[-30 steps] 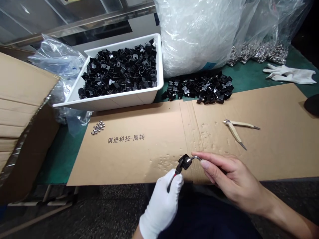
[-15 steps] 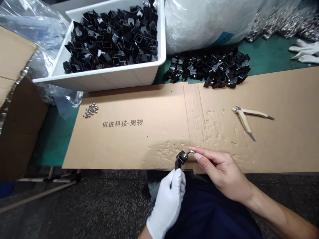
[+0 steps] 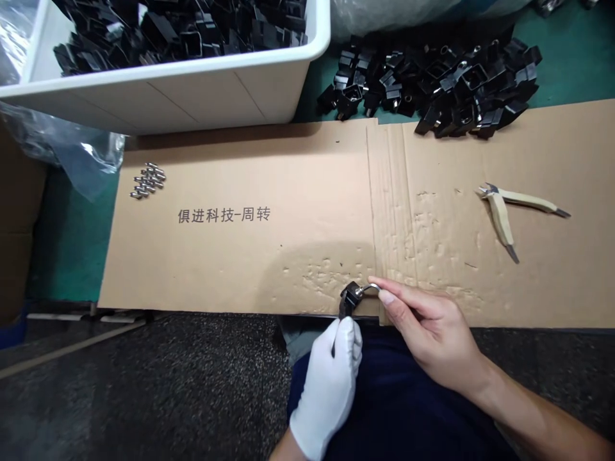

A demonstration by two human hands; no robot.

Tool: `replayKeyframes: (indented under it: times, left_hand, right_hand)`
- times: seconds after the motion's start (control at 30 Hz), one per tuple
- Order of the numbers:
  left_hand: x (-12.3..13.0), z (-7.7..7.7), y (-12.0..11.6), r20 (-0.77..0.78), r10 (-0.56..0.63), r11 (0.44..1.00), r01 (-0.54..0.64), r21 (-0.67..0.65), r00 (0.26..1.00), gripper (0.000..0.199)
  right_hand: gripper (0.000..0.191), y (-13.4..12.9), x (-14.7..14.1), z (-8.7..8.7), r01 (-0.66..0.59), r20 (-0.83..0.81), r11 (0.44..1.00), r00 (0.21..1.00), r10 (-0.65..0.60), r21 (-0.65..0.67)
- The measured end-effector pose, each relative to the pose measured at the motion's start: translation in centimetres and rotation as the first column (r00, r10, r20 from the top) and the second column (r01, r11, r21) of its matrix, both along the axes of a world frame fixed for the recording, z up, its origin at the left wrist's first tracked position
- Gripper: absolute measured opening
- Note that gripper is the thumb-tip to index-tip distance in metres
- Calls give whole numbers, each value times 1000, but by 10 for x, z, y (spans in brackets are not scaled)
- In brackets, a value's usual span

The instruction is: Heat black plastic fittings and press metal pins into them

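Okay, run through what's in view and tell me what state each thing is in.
Left hand, gloved, closed on a dark tool
Right hand, bare, pinching a bent metal rod
Cream-handled pliers, lying open
White bin, holding many black parts
Metal pins, grouped on cardboard
Cardboard, flat, dented

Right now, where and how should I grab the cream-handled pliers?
Grip the pliers across both cream handles, a little behind the pivot, with the right hand coming from the near right. They lie flat on the cardboard, handles splayed in a V that opens that way, tips pointing left, so the palm should stay behind the cutting end.
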State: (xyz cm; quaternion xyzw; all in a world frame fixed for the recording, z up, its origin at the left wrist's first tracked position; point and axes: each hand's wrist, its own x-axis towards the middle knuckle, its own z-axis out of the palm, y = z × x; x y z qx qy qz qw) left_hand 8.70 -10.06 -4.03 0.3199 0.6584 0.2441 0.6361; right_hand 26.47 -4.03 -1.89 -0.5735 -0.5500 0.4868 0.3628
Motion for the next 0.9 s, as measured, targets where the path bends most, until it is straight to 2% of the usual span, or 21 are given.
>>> replayKeyframes:
  times: [0.17,0.4,0.67,0.9]
  left_hand:
    - [-2,-7,-5,-86,-28,995,36,95,996,48]
    - [0,-10,-3,-94,-73,993,81,87,993,50]
    - [5,-11,-2,-113,-58,996,65,59,992,55]
    - [7,-16,-5,-111,-48,997,54,46,993,53]
  right_hand:
    - [30,-5,-3,-1,24,33,997,999,-26,77]
    - [34,-15,-8,-4,55,58,991,996,-63,121]
    - [38,-22,-15,-6,84,120,971,986,-113,223]
    - [37,-29,-20,-9,98,173,961,974,-145,257]
